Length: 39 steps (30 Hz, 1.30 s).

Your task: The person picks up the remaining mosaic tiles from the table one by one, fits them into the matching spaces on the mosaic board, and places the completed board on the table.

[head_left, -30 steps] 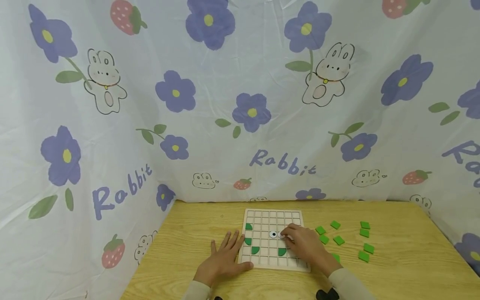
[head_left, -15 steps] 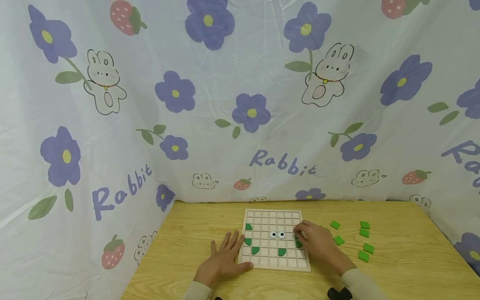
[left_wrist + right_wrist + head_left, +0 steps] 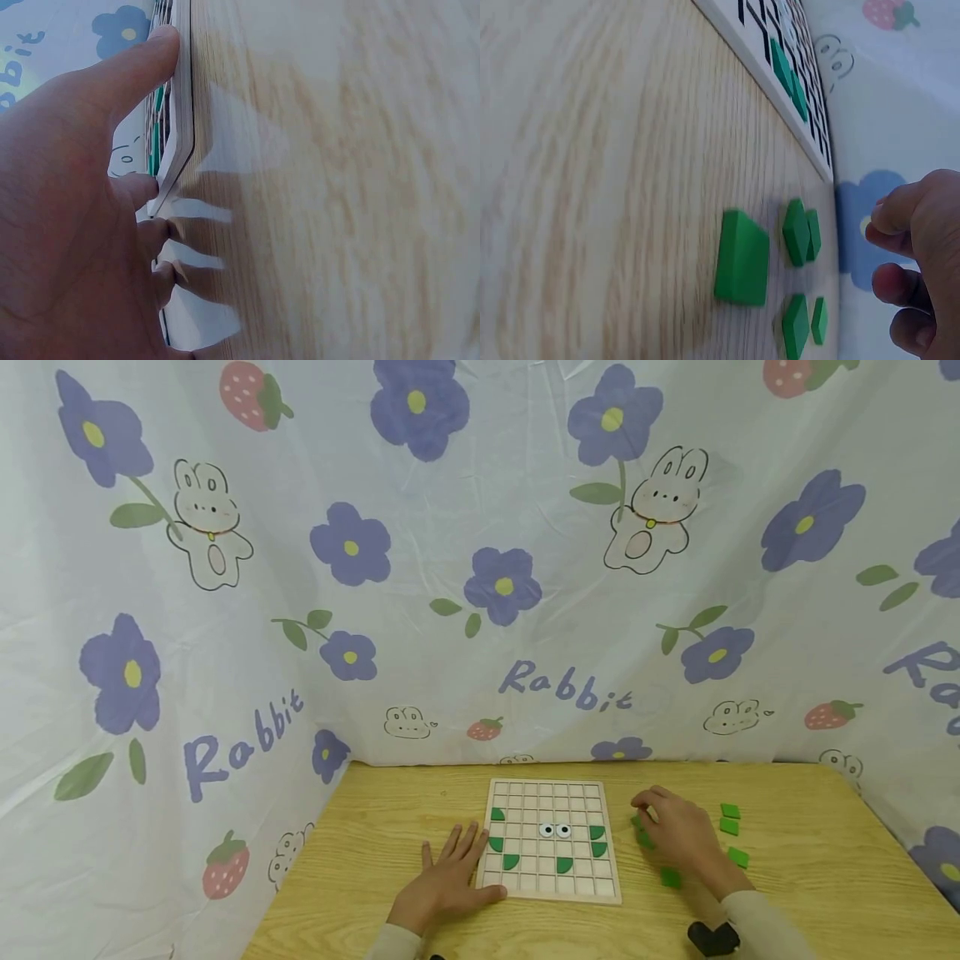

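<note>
Under the right hand (image 3: 675, 835) lie green tiles (image 3: 647, 839).

right hand (image 3: 675, 835): covers some of the small green square tiles (image 3: 729, 827) beneath it; whether its fingers pinch one cannot be told
left hand (image 3: 67, 225): cut off by the left wrist picture's edge
pale wooden grid board (image 3: 180, 112): seen edge-on, cells mostly hidden
bench (image 3: 592, 187): blurred near the lens
</note>
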Each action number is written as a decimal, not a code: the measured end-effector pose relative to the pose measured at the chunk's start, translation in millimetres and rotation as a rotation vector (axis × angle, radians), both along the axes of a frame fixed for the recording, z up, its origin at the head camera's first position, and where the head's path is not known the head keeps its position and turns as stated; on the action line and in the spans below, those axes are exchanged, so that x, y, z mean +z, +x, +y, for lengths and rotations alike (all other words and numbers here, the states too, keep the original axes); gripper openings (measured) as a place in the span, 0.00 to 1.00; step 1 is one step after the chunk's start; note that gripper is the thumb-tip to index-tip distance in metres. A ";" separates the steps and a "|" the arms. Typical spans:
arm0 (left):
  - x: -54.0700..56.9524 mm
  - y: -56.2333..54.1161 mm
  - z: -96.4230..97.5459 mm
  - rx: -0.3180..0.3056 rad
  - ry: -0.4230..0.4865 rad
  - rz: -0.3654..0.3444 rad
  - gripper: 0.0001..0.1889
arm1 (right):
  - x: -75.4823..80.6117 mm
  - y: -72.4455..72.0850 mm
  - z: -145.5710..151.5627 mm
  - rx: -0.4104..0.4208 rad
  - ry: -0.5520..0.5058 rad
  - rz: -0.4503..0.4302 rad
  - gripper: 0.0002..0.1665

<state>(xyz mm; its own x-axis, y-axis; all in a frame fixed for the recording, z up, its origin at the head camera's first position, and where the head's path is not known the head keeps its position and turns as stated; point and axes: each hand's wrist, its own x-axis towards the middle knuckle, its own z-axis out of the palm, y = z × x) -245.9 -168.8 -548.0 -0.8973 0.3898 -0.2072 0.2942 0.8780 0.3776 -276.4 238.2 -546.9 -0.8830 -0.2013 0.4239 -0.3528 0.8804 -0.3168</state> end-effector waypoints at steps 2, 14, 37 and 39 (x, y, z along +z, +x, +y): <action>0.1 0.0 -0.2 -0.001 0.003 -0.002 0.55 | -0.3 -1.6 7.6 -0.010 -0.005 -0.013 0.07; 2.6 0.6 -0.1 -0.004 0.007 -0.005 0.55 | -3.8 -8.1 37.2 -0.054 -0.011 -0.123 0.12; 4.0 1.2 0.6 0.005 0.006 -0.012 0.55 | -14.8 -6.9 48.2 -0.084 0.044 -0.188 0.04; 4.9 1.5 0.9 0.004 0.008 -0.010 0.55 | -15.1 -6.7 47.8 -0.087 0.045 -0.185 0.04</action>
